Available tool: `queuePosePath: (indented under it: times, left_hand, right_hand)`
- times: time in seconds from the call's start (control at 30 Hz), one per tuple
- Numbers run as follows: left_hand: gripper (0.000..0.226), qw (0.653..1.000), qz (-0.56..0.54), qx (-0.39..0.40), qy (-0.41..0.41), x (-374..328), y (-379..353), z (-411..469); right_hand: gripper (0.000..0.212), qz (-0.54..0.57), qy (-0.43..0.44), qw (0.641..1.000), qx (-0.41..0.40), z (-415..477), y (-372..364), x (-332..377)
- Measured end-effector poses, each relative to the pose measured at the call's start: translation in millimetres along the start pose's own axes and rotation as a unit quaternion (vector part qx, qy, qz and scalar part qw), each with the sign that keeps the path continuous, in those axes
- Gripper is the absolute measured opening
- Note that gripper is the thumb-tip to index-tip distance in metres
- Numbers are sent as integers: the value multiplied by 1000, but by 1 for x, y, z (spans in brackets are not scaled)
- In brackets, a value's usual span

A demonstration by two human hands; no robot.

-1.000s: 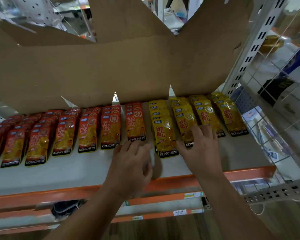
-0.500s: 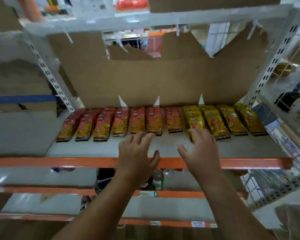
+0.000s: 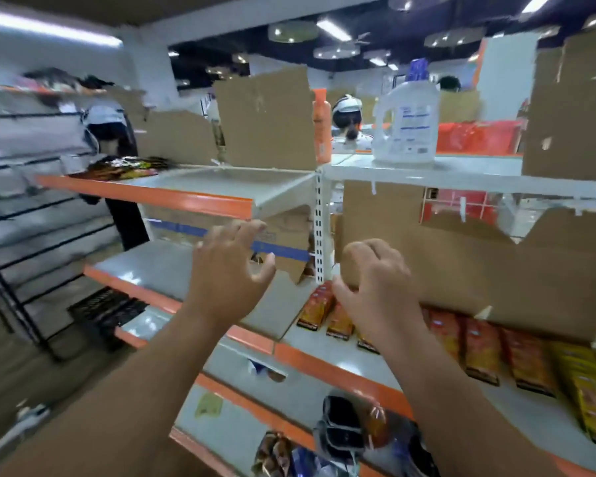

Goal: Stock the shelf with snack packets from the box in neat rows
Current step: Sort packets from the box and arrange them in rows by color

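The left hand [image 3: 231, 266], fingers spread, and the right hand [image 3: 375, 287], loosely curled, both hover empty above the shelf [image 3: 324, 364], where red and yellow snack packets [image 3: 475, 346] lie flat side by side, likely so their labels face the aisle

Dark ceiling [image 3: 461, 15], bright strip lights [image 3: 49, 29]

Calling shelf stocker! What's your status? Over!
Left hand empty, fingers loose. Right hand empty, loosely curled. Snack packets rowed on shelf. Box not in view.
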State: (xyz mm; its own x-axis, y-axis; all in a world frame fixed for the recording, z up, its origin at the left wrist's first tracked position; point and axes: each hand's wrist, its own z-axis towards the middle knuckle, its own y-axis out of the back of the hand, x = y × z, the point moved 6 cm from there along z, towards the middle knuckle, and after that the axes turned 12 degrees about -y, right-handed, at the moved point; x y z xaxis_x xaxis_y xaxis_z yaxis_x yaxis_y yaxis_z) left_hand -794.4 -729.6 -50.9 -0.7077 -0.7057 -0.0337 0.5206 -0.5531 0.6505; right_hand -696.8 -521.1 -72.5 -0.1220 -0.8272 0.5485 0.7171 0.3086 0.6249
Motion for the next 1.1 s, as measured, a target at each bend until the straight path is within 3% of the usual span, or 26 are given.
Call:
queuePosePath:
  times: [0.33,0.63,0.83,1.1]
  left_hand:
    - [56,998,45,-2,32,124,8,105]
    - [39,986,23,85,143,235,-6,130]
    - [36,974,2,125,186,325,-14,138]
    - [26,973,-15,179,147,471,-43,177]
  right_hand:
    - [33,29,116,993,26,145,-54,92]
    - [20,-9,223,962,158,244,-137,182]
    - [18,-104,247,924,274,280,-194,251]
    - [4,-272,213,891,295,330,-287,347]
